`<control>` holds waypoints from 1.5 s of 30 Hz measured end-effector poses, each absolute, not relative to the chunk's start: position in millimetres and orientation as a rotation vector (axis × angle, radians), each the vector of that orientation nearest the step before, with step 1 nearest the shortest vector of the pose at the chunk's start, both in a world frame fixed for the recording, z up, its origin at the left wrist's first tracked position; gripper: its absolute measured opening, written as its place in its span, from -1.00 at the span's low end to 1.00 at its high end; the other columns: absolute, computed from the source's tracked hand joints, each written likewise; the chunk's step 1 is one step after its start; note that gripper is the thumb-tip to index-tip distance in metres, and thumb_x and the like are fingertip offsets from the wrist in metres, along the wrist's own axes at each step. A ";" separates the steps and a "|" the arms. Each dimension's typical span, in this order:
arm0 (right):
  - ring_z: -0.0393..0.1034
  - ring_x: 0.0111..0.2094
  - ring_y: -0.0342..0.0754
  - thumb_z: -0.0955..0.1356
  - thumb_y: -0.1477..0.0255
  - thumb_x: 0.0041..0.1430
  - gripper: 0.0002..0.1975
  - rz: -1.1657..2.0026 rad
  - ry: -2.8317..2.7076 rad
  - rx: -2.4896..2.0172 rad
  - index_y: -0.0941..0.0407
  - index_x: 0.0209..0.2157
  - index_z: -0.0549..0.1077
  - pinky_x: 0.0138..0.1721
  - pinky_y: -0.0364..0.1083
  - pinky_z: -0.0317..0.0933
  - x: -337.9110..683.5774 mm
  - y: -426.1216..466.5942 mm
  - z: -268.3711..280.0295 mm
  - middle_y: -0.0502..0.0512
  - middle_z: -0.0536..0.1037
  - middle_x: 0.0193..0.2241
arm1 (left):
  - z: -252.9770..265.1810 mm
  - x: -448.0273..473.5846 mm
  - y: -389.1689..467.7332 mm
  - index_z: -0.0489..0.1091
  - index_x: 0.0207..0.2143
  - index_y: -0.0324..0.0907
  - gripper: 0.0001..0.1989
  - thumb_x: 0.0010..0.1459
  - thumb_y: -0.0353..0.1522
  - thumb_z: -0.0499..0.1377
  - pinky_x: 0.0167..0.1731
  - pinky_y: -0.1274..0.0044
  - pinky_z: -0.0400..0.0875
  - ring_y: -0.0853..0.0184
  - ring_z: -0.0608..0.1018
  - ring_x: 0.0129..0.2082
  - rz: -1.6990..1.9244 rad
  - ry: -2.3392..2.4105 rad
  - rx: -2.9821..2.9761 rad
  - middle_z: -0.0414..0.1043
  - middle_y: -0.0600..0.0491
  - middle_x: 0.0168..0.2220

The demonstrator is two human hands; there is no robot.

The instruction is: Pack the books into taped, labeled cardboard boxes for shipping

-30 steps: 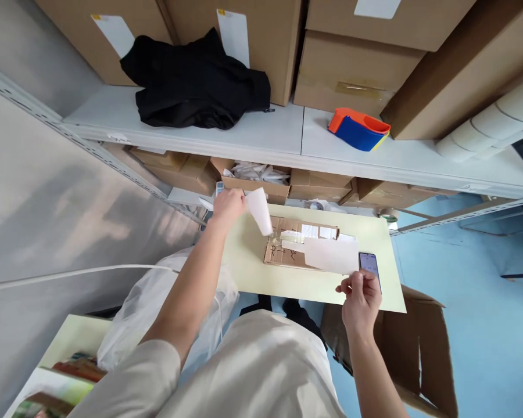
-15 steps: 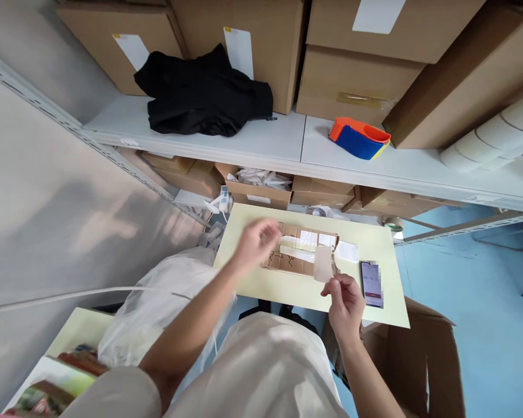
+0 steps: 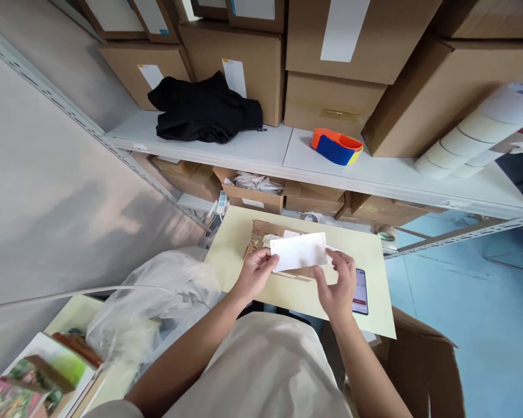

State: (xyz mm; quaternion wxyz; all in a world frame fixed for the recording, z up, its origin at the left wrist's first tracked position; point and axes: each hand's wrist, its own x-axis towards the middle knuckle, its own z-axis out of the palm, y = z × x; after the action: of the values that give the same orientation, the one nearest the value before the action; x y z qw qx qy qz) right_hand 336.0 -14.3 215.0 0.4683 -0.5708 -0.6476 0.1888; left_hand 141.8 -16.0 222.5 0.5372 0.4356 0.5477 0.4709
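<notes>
My left hand [image 3: 256, 273] pinches the left end of a long white paper piece [image 3: 298, 253], thumb on top. The paper is tilted slightly, its right end higher, above a flat piece of brown cardboard [image 3: 260, 230] on the pale yellow table [image 3: 230, 232]. At the paper's right end, my right hand [image 3: 337, 284] has thumb and fingers spread apart. Its fingertips are close to the paper's edge; whether they touch I cannot tell. Much of the cardboard, with white labels on it, is hidden under the paper. A phone [image 3: 361, 291] lies right of my right hand.
Behind the table a shelf [image 3: 270, 152] holds large cartons [image 3: 331, 104], a black garment [image 3: 207, 110], an orange and blue band [image 3: 336, 146] and white rolls [image 3: 470, 136]. Clear plastic sheeting [image 3: 157, 290] is at the left. An open carton [image 3: 427, 360] stands at the lower right.
The small pale paper was in my right hand, with my left hand blurred apart from it. Now my left hand grips a longer-looking white paper and my right hand has spread. The view has shifted.
</notes>
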 end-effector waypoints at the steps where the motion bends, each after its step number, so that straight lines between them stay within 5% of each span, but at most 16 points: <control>1: 0.31 -0.21 0.04 0.33 0.19 0.12 -0.69 0.520 -1.501 -1.458 0.09 -0.19 0.47 -0.17 0.07 0.24 344.3 -10.0 213.2 0.16 0.44 -0.27 | 220.8 144.0 -17.4 0.38 -0.42 -0.18 -0.73 0.07 -0.14 0.15 -0.40 0.56 0.38 0.37 0.48 -0.42 1.089 1.317 1.060 0.45 0.08 -0.46; 7: 0.25 -0.48 -0.12 0.35 0.14 0.08 -0.67 0.957 -1.276 -1.544 0.14 -0.47 0.45 -0.40 -0.11 0.18 370.8 -10.7 184.7 0.03 0.47 -0.53 | 197.3 157.5 -32.5 0.35 -0.47 -0.17 -0.71 0.12 -0.15 0.06 -0.44 0.57 0.35 0.39 0.43 -0.49 0.920 1.508 1.186 0.36 0.10 -0.54; 12: 0.28 -0.51 -0.11 0.38 0.12 0.01 -0.65 1.015 -1.221 -1.610 0.15 -0.44 0.49 -0.45 -0.12 0.19 367.1 -35.9 159.8 0.03 0.49 -0.57 | 169.0 155.1 -42.3 0.39 -0.45 -0.18 -0.77 0.11 -0.22 0.08 -0.45 0.57 0.36 0.34 0.49 -0.37 0.950 1.749 1.304 0.43 -0.01 -0.32; 15: 0.30 -0.52 -0.11 0.35 0.12 0.06 -0.64 1.007 -1.251 -1.655 0.16 -0.37 0.51 -0.41 -0.11 0.21 359.8 -29.4 155.0 0.04 0.51 -0.55 | 160.6 145.0 -30.7 0.40 -0.46 -0.17 -0.75 0.13 -0.22 0.06 -0.44 0.56 0.35 0.35 0.48 -0.43 0.837 1.793 1.378 0.44 0.04 -0.44; 17: 0.31 -0.54 -0.11 0.33 0.11 0.08 -0.61 0.970 -1.329 -1.693 0.16 -0.26 0.50 -0.39 -0.10 0.20 353.4 -13.8 154.0 0.02 0.51 -0.56 | 157.5 136.0 -13.7 0.43 -0.33 -0.17 -0.79 0.11 -0.24 0.09 -0.41 0.54 0.37 0.35 0.50 -0.45 0.794 1.807 1.378 0.46 0.07 -0.48; 21: 0.41 -0.48 -0.05 0.32 0.16 0.07 -0.50 0.869 -1.477 -1.783 0.14 0.00 0.36 -0.35 -0.08 0.20 337.2 24.2 149.1 0.00 0.55 -0.53 | 152.0 121.0 25.8 0.28 0.00 -0.19 -0.55 0.03 -0.29 0.19 -0.31 0.51 0.39 0.32 0.55 -0.40 0.796 1.934 1.345 0.52 0.07 -0.42; 38: 0.42 -0.31 0.05 0.23 0.40 0.19 -0.73 0.277 -1.955 -1.991 0.14 -0.10 0.39 -0.22 -0.03 0.01 304.3 50.7 111.9 0.13 0.57 -0.47 | 129.5 115.9 52.1 0.24 -0.06 -0.17 -0.65 0.08 -0.36 0.18 -0.23 0.40 0.32 0.19 0.56 -0.25 0.477 2.117 1.645 0.54 0.05 -0.38; 45: 0.32 -0.17 0.12 0.20 0.28 0.22 -0.60 0.072 -2.028 -1.917 0.16 0.03 0.35 -0.17 0.01 0.01 310.9 40.1 117.9 0.27 0.50 -0.17 | 131.2 108.2 48.8 0.31 -0.07 -0.18 -0.70 0.14 -0.30 0.12 -0.14 0.35 0.34 0.12 0.47 -0.08 0.568 2.090 1.915 0.45 -0.13 -0.13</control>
State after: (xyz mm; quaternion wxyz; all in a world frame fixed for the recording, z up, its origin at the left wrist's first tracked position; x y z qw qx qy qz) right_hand 310.9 40.1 117.9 0.1740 -0.6763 -0.7153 0.0252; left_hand 108.2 48.8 131.2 0.1250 0.6571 0.7173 0.1950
